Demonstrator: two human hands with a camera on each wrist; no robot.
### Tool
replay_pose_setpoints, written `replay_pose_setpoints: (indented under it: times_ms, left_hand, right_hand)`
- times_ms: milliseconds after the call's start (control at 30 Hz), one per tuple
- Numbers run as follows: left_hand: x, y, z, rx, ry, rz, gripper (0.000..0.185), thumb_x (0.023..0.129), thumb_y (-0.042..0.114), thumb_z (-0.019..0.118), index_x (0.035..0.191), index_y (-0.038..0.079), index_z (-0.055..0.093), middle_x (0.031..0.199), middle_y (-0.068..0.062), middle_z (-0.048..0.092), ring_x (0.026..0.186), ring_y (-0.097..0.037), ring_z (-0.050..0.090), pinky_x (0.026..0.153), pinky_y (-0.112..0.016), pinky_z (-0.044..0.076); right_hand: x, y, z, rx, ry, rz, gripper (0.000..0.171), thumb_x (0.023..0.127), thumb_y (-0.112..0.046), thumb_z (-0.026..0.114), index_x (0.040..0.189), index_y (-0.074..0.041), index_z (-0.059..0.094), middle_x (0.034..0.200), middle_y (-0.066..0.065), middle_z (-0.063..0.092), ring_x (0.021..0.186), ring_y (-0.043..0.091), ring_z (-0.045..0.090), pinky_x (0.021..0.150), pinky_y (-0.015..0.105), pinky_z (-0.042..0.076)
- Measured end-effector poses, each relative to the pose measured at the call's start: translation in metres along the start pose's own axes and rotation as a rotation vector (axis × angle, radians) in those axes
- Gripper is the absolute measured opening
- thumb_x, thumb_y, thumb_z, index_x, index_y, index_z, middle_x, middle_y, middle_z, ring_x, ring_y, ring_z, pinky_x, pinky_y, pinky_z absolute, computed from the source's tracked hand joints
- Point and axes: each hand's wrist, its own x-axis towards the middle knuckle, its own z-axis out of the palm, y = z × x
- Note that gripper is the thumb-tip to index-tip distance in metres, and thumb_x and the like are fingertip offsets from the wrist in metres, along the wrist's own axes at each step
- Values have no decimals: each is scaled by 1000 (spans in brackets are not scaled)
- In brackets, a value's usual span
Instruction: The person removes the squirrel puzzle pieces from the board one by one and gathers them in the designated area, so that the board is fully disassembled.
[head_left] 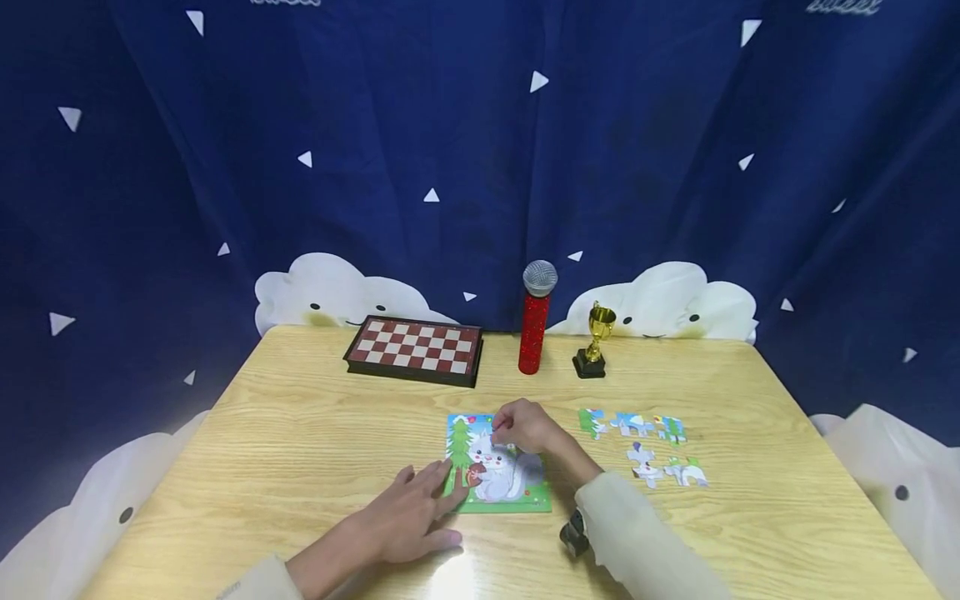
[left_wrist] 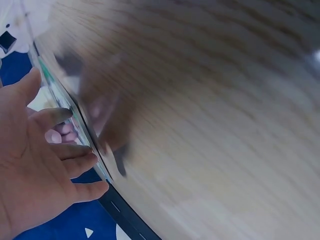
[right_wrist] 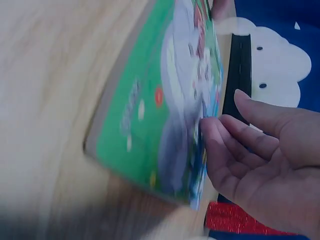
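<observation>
A picture jigsaw puzzle (head_left: 517,492) with a green border lies flat on the table; it shows a pale bushy-tailed animal beside a green tree. My left hand (head_left: 408,512) rests at its left side, fingers spread and fingertips on the edge; the left wrist view shows this hand (left_wrist: 45,155) from the palm side. Over the upper part of the puzzle is my right hand (head_left: 525,425). In the right wrist view the bent fingers of that hand (right_wrist: 270,150) touch the puzzle surface (right_wrist: 145,125), thumb held apart. No loose piece shows between them.
Several loose jigsaw pieces (head_left: 633,425) lie on the table (head_left: 300,450) to the right of the puzzle. Behind stand a checkered board box (head_left: 416,350), a red microphone (head_left: 533,333) and a small gold trophy (head_left: 597,333). A dark blue curtain (head_left: 420,117) hangs at the back.
</observation>
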Motion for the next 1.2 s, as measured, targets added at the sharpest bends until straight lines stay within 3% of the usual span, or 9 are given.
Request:
replay_pose_setpoints:
  times_ms: [233, 500, 800, 1200]
  left_hand:
    - [0, 3, 1, 30, 9, 0, 68, 93, 58, 42, 149, 20, 32, 154, -23, 26, 142, -35, 29, 108, -60, 31]
    - [0, 3, -1, 54, 13, 7, 67, 92, 59, 43, 147, 20, 37, 152, -23, 29, 141, -35, 32, 106, -59, 35]
    - [1, 2, 1, 84, 15, 14, 67, 93, 57, 43, 147, 19, 36, 152, -24, 29, 140, -36, 32, 105, -59, 36]
    - [3, 2, 2, 105, 0, 18, 67, 92, 59, 43, 147, 21, 37, 152, -24, 30, 140, -35, 33, 105, -58, 37]
  right_hand:
    - [3, -11, 12, -14, -20, 10, 5, 82, -10, 72, 85, -7, 70, 69, -1, 61, 61, 9, 50, 55, 20, 41]
    - [0, -17, 15, -6, -34, -14, 5, 85, -4, 66, 82, -4, 70, 70, 2, 65, 62, 9, 51, 53, 19, 40]
    - [0, -20, 21, -14, -59, 5, 7, 81, -4, 69, 87, -1, 68, 70, 3, 64, 61, 10, 53, 54, 19, 43]
    - [4, -16, 24, -63, -47, 3, 5, 83, -6, 67, 78, -7, 67, 65, -2, 59, 62, 11, 50, 53, 20, 39]
